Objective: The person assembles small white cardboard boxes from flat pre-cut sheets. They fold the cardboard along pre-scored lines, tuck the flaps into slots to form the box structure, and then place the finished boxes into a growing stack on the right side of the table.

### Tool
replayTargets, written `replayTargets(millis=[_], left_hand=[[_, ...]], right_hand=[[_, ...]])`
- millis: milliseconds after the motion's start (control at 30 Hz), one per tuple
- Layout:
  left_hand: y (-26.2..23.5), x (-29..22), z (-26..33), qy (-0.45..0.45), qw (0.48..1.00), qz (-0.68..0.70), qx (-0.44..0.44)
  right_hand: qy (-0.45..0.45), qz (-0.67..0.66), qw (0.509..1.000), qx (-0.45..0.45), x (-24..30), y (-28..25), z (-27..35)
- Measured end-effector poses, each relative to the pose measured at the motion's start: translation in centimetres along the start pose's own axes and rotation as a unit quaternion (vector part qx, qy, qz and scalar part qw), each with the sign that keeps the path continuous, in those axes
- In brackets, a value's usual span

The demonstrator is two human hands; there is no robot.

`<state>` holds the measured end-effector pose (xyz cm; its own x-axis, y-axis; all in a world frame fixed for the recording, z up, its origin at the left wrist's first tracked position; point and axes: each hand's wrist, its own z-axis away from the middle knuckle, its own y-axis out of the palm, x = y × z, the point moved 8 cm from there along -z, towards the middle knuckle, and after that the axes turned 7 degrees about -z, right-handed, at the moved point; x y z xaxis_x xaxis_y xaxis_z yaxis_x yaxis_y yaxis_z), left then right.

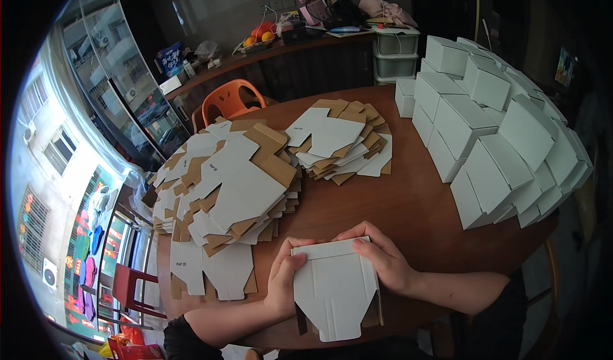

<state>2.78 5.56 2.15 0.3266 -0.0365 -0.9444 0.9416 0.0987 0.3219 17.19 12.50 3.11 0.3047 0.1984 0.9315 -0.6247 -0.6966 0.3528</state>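
Observation:
A partly folded white cardboard box [335, 291] is between my two hands near the front edge of the table. My left hand [284, 270] grips its upper left corner, thumb on the white face and fingers behind. On the upper right corner my right hand [385, 261] is closed in the same way, its thumb pressing near the top fold. The tapered flap points toward me, and brown inner sides show at the lower edges. Left of my hands lies a large pile of flat white-and-brown box blanks [236, 187]. A smaller stack of blanks [329, 133] lies behind it.
Finished white boxes [463, 124] are heaped high along the right side of the round brown table [357, 207]. An orange chair [231, 98] stands beyond the table. At the back, a counter holds fruit [260, 36], bags and green storage drawers [396, 53]. A red stool [131, 290] is at left.

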Motion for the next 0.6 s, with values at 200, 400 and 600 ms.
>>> replayTargets(millis=[200, 400, 600], left_hand=[[-0.1, 0.25, 0.58, 0.013, 1.0, -0.01, -0.006], [-0.06, 0.2, 0.47, 0.012, 1.0, -0.017, -0.002], [-0.09, 0.36, 0.38, 0.017, 1.0, -0.018, 0.005]], right_hand=[[-0.005, -0.006, 1.0, 0.012, -0.02, 0.15, 0.1], [-0.014, -0.002, 1.0, 0.015, -0.17, 0.09, 0.02], [-0.012, 0.001, 1.0, 0.018, 0.01, 0.22, 0.05]])
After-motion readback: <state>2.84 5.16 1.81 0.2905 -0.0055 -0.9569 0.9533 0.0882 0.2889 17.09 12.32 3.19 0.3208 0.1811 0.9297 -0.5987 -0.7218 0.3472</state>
